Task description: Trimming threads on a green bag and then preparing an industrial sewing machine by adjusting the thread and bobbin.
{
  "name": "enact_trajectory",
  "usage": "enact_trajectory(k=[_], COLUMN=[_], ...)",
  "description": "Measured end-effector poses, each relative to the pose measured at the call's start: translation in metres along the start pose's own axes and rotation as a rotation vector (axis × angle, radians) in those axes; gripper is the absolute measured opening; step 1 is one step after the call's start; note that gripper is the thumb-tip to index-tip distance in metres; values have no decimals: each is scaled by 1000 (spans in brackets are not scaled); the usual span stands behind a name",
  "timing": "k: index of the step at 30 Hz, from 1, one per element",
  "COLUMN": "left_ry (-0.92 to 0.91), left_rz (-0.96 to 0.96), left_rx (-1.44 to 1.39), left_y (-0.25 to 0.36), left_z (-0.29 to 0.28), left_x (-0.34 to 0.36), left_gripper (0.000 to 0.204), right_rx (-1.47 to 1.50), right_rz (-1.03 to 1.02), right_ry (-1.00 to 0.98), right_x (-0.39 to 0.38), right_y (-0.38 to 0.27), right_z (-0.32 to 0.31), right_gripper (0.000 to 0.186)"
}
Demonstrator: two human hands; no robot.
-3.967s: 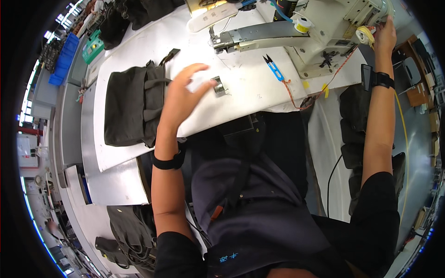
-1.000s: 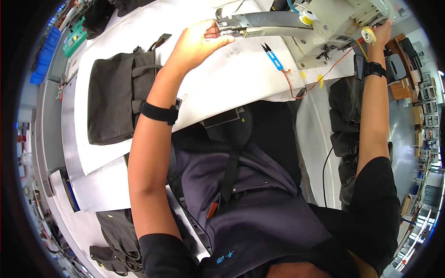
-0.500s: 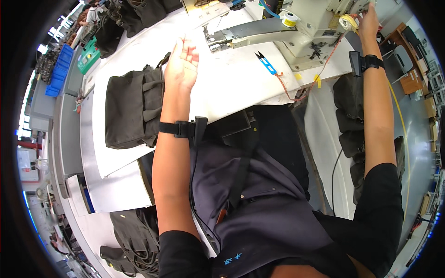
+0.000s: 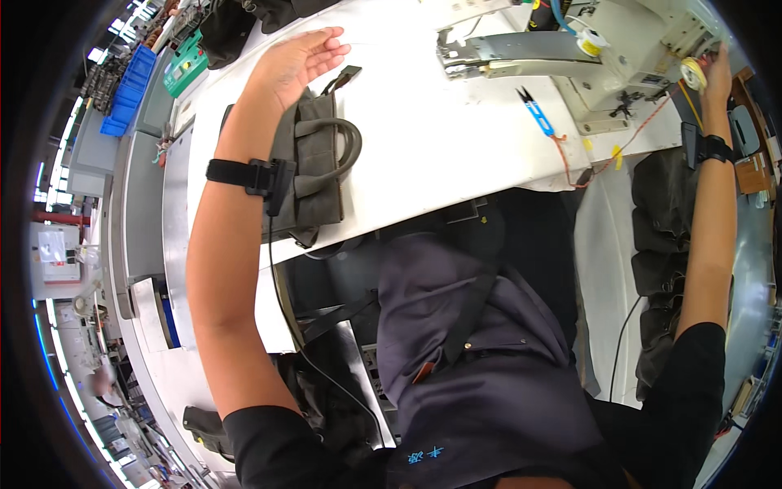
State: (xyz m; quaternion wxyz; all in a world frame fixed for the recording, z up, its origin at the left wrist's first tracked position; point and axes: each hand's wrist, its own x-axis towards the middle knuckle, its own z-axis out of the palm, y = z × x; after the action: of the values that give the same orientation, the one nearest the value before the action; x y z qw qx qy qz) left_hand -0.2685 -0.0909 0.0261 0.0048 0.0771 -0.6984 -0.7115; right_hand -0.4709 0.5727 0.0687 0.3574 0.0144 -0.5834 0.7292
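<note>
My left hand [image 4: 295,67] is raised above the far end of a dark grey fabric bag [image 4: 314,196], with its fingers apart and slightly bent. A faint thin line, perhaps thread, runs from near its fingertips toward the long arm of a sewing machine [image 4: 521,55]. My left forearm covers much of the bag; its looped handles and zip edge show. At the far right, my right hand [image 4: 716,81] is closed at the machine's handwheel [image 4: 694,73], which has a yellowish wrapping. Its fingertips are partly hidden.
Blue thread snips [image 4: 536,112] on an orange cord lie on the white table [image 4: 423,155]. A yellow thread spool [image 4: 591,42] sits on the machine. More dark bags hang or lie at right [image 4: 658,244] and far left. Blue bins [image 4: 129,90] stand beyond.
The whole view has shifted, so table things appear farther right. My left hand has moved left, away from the machine, and the bag's handles now show. My right hand stays at the handwheel.
</note>
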Motion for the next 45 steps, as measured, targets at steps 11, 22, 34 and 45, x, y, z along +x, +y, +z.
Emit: enact_trajectory(k=[11, 22, 34, 45], left_ry=[-337, -368, -68, -135], left_rz=[147, -69, -81, -483], left_rx=[1475, 1513, 1610, 1674], left_y=[-27, -26, -39, -39], left_z=[-82, -107, -88, -42], left_x=[7, 37, 0, -83], left_gripper=[35, 19, 59, 95], right_rx=[-425, -678, -508, -164], right_rz=[93, 40, 94, 382], right_ry=[-35, -437, -1100, -1095], right_x=[45, -178, -416, -488], right_y=[10, -89, -34, -24], right_z=[-41, -98, 39, 129], right_gripper=[58, 38, 15, 21])
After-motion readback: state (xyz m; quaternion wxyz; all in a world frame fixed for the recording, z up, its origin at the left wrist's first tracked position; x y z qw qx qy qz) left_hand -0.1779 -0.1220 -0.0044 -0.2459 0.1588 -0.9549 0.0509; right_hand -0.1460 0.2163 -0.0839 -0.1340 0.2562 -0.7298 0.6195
